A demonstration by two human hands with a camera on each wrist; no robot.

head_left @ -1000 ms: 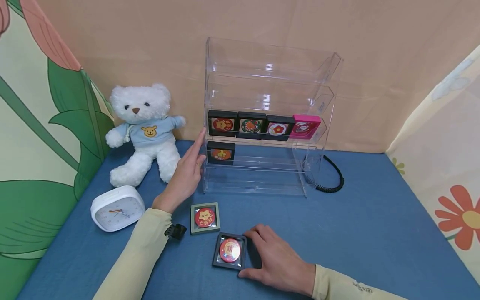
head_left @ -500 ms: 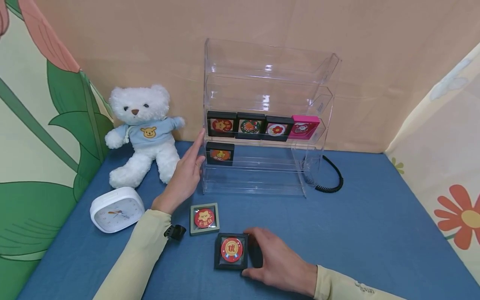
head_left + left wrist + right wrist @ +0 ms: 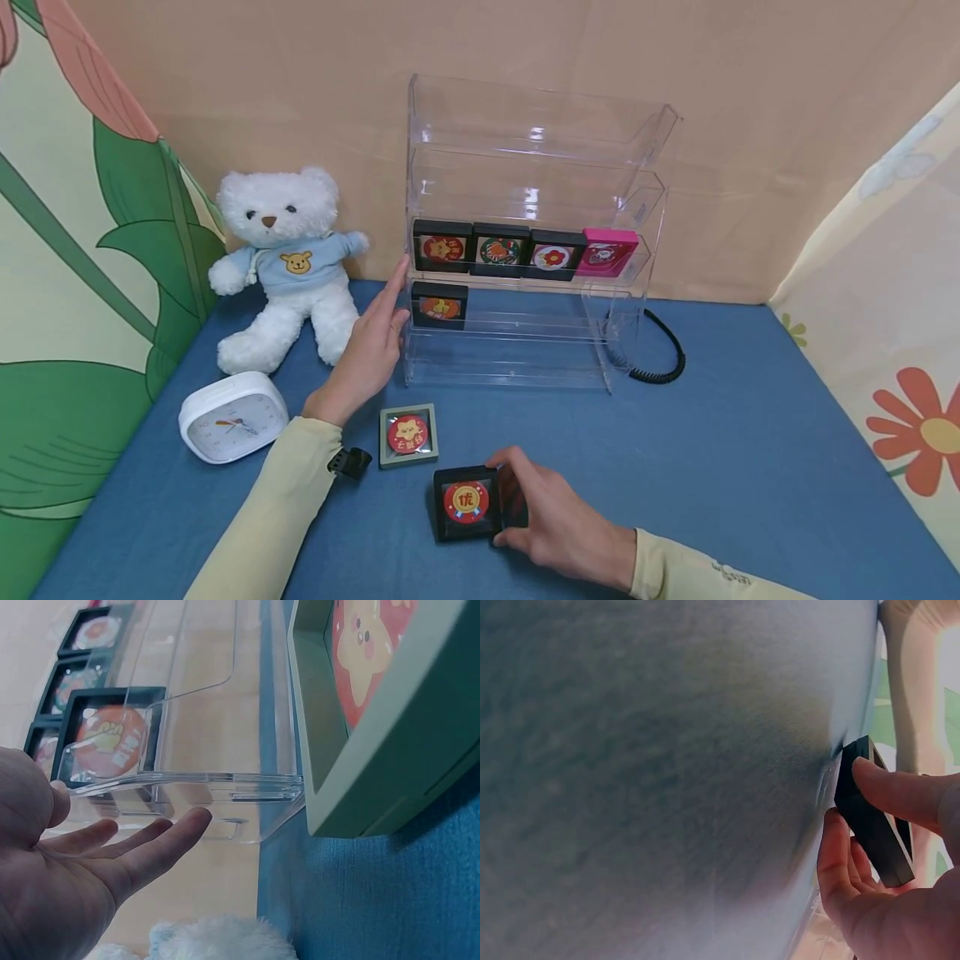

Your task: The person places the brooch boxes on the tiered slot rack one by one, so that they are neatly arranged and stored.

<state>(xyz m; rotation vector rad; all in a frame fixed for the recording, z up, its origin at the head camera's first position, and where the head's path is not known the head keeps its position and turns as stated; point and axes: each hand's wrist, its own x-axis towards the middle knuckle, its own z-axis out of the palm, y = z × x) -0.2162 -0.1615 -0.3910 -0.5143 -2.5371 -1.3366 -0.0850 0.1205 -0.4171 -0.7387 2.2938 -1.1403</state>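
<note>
My right hand (image 3: 558, 521) pinches a black square frame (image 3: 467, 503) by its right side, thumb at the near corner and fingers at the far one. A red round badge with a gold centre shows inside it, and its face tips up toward the head view. The right wrist view shows the frame (image 3: 874, 817) edge-on between thumb and fingers. My left hand (image 3: 367, 342) rests with straight fingers against the left side of the clear tiered rack (image 3: 510, 375). Between the two hands, a green frame (image 3: 384, 442) with a red badge lies flat on the blue cloth.
The rack's middle tier holds several black frames (image 3: 501, 250) and a pink one (image 3: 607, 252); one more black frame (image 3: 439, 307) stands a tier lower. At left are a white teddy bear (image 3: 281, 217) and a white clock (image 3: 234, 418). A black coiled cord (image 3: 671, 350) lies right of the rack.
The black frame in my right hand has tilted up from lying nearly flat, its right side rising, and shifted slightly right. My left hand stays at the rack.
</note>
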